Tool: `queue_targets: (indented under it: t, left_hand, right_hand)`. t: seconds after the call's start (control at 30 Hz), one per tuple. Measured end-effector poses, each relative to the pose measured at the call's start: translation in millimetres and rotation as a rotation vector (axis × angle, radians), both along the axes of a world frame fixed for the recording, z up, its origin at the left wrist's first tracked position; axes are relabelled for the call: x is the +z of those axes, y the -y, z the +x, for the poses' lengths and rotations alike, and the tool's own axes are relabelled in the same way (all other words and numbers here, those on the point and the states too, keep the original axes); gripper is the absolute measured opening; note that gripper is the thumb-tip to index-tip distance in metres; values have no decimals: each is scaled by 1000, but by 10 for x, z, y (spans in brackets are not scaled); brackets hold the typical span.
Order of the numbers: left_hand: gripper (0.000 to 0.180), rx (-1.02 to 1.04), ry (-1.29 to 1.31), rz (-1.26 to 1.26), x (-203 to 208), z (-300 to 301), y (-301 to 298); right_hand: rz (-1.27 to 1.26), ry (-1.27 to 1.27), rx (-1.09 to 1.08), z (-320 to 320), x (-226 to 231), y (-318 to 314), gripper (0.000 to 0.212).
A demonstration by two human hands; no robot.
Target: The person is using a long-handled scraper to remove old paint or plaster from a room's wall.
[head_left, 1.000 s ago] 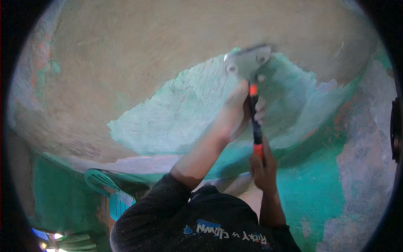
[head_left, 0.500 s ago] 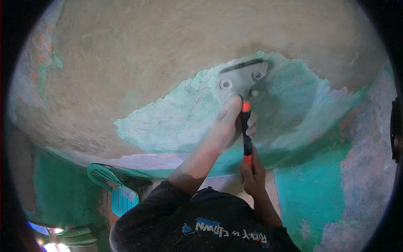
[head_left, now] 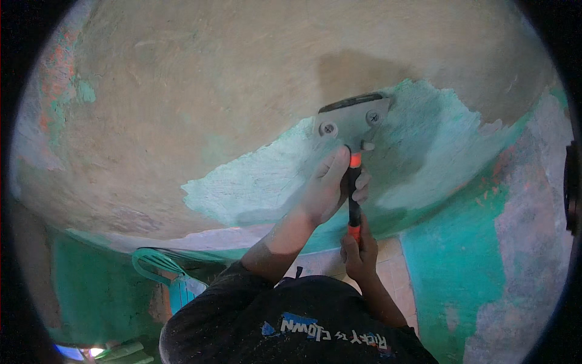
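A wide-bladed wall scraper (head_left: 351, 121) with a grey, dusty metal head, two screws and a black-and-orange handle is in both my hands. My left hand (head_left: 330, 185), coated in pale dust, wraps the upper handle just below the head. Lower down, my right hand (head_left: 361, 250) grips the orange handle end. The blade lies over the upper edge of a pale green paint patch (head_left: 254, 182) on the wall, where it meets bare brown plaster (head_left: 200, 79). A shadow falls above and right of the blade; whether the blade touches the wall I cannot tell.
A turquoise plastic chair (head_left: 182, 292) stands at the lower left. To the right is a green wall section (head_left: 454, 267) with patchy grey-lilac areas. Pale floor tiles (head_left: 391, 273) show beside my right arm. A bright spot (head_left: 96, 352) glows at the bottom left.
The scraper's head has dropped slightly, and its shadow now spreads above the blade. Green paint that showed above the blade is gone, leaving brown plaster there. Both hands keep their hold.
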State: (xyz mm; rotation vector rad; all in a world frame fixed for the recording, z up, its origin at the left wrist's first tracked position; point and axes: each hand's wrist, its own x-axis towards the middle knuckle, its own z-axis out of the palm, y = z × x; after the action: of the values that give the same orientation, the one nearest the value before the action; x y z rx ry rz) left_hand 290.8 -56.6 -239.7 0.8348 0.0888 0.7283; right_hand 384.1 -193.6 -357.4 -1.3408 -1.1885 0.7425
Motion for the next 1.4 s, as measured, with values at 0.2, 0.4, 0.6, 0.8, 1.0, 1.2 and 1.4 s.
queue_targets:
  t: [0.2, 0.4, 0.6, 0.8, 1.0, 1.2, 1.4]
  left_hand:
    - [48, 12, -34, 49, -429, -111, -28]
    - [45, 49, -170, -47, -927, -246, 64]
    - [45, 58, -198, -44, -834, -266, 101]
    - [45, 39, -232, -108, -1096, -73, 180]
    - [43, -8, -295, -161, -1423, 314, 247]
    - [45, -23, -398, -187, -1583, 808, 377]
    - [42, -18, -540, -200, -2019, 1224, 526]
  right_hand:
    - [70, -190, 23, -245, -450, -20, 57]
    - [8, -302, -5, -502, -915, 90, 52]
    - [13, -263, -11, -489, -877, 156, 57]
    - [-135, -341, -118, -424, -963, 368, 54]
    - [-207, -323, -143, -131, -1021, 556, 52]
    - [-190, -436, -201, 254, -1303, 728, 50]
    - [-250, -558, -208, 583, -1766, 934, 51]
